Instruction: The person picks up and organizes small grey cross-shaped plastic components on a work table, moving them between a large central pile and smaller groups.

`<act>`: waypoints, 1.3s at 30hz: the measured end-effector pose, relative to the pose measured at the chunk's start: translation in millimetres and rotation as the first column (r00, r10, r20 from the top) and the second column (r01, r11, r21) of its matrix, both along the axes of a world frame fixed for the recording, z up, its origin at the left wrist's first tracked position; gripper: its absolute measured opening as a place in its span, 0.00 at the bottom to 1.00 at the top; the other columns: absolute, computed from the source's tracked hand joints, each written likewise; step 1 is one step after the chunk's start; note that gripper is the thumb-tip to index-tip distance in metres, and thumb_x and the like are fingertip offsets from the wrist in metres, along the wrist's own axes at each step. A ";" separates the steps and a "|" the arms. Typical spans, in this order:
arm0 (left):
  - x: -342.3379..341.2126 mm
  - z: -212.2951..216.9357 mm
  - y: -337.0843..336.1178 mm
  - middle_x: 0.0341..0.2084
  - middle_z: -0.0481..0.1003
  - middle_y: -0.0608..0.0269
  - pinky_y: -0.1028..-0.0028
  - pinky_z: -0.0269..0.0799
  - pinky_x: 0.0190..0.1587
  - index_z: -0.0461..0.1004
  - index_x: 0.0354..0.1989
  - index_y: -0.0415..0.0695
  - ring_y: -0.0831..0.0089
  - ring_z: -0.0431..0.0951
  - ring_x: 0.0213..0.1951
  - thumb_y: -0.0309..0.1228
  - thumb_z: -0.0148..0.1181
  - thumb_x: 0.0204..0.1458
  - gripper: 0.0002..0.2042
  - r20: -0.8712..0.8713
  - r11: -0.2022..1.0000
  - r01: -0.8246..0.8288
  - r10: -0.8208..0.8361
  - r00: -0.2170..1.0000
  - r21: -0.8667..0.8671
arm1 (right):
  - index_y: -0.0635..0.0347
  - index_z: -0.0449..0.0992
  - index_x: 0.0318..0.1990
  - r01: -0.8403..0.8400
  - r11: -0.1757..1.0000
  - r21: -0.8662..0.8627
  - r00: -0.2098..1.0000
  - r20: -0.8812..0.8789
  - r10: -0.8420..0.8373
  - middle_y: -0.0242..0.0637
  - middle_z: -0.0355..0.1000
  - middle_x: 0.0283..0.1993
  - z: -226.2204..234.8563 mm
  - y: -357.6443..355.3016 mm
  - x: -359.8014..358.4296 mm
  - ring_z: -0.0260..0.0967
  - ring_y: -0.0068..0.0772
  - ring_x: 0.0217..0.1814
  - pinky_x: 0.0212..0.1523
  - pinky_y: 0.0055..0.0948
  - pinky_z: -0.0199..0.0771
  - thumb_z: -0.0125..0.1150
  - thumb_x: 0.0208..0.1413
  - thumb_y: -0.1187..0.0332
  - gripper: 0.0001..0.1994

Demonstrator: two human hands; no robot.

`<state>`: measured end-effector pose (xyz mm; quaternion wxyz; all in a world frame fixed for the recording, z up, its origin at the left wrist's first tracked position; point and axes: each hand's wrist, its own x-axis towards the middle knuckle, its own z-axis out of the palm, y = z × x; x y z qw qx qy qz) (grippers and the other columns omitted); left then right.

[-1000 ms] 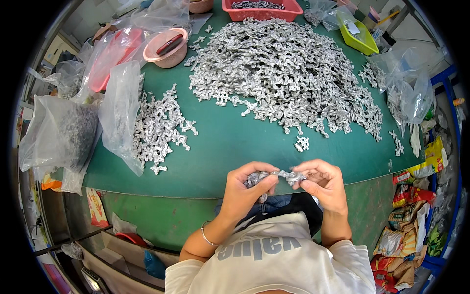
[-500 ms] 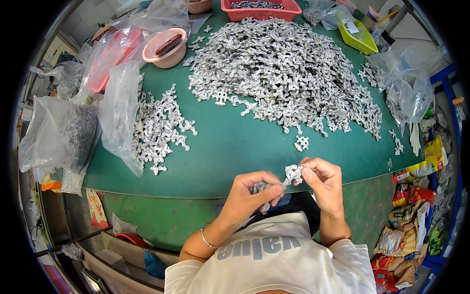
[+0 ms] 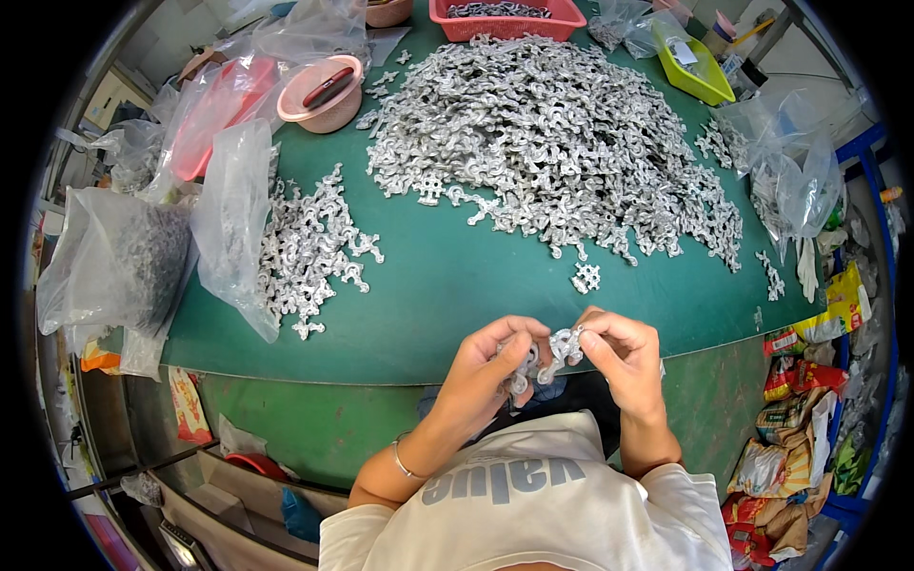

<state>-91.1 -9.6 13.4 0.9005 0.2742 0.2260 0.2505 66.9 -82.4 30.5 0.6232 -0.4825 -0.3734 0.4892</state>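
Just past the table's near edge, my left hand (image 3: 488, 369) is closed around several small silvery metal castings (image 3: 521, 374) with curved, knobbly outlines. Thumb and fingers of my right hand (image 3: 621, 358) pinch another casting (image 3: 563, 348) of the same kind, close beside those in the left. Whether the pieces touch each other I cannot tell. Beyond my hands a single loose casting (image 3: 586, 278) lies on the green tabletop (image 3: 447, 285), in front of a large heap of castings (image 3: 552, 143). A smaller pile of castings (image 3: 309, 247) spreads at the left.
A pink bowl (image 3: 324, 116) holding a dark red-handled tool stands at the back left. Clear plastic bags (image 3: 124, 257) crowd the left side. A red basket (image 3: 509, 27) and a yellow-green basket (image 3: 692, 67) stand at the back. Colourful packages (image 3: 781, 447) fill a blue-framed rack at right.
My right hand has come slightly left and down with its casting, nearer to my left hand. The left fingers have shifted, and more of the castings in them show.
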 end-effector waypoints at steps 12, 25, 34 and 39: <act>-2.2 -20.0 3.8 0.35 0.70 0.58 0.83 0.69 0.15 0.69 0.42 0.38 0.71 0.76 0.32 0.26 0.52 0.51 0.10 0.064 0.978 0.014 0.000 0.998 -0.208 | 0.63 0.74 0.31 0.310 0.944 0.112 0.612 0.736 -0.288 0.38 0.69 0.27 -20.8 38.2 16.9 0.64 0.32 0.29 0.32 0.26 0.64 0.63 0.42 0.76 0.07; -4.7 -24.3 2.2 0.32 0.69 0.58 0.86 0.60 0.13 0.70 0.39 0.42 0.73 0.70 0.25 0.24 0.53 0.50 0.08 0.082 0.981 -0.071 0.087 0.993 -0.179 | 0.63 0.74 0.32 0.221 0.872 0.437 -0.004 0.894 -0.448 0.39 0.70 0.31 -62.9 94.0 55.7 0.66 0.37 0.34 0.37 0.33 0.60 0.59 0.46 0.73 0.05; -1.6 -20.6 0.8 0.24 0.64 0.65 0.88 0.49 0.12 0.69 0.39 0.42 0.78 0.63 0.22 0.28 0.55 0.51 0.08 -0.012 0.968 -0.112 0.112 0.994 -0.225 | 0.66 0.73 0.36 0.405 0.868 0.289 0.326 0.841 -0.432 0.40 0.70 0.26 -57.7 72.4 50.8 0.66 0.40 0.29 0.34 0.31 0.66 0.59 0.45 0.77 0.08; 0.6 -18.6 -0.7 0.23 0.65 0.66 0.88 0.49 0.12 0.70 0.34 0.42 0.79 0.64 0.22 0.29 0.56 0.52 0.06 -0.069 0.977 -0.112 0.101 0.993 -0.180 | 0.63 0.72 0.39 0.307 0.910 0.278 -0.048 0.960 -0.277 0.34 0.67 0.39 -59.7 81.8 45.9 0.59 0.38 0.43 0.44 0.36 0.55 0.61 0.41 0.75 0.14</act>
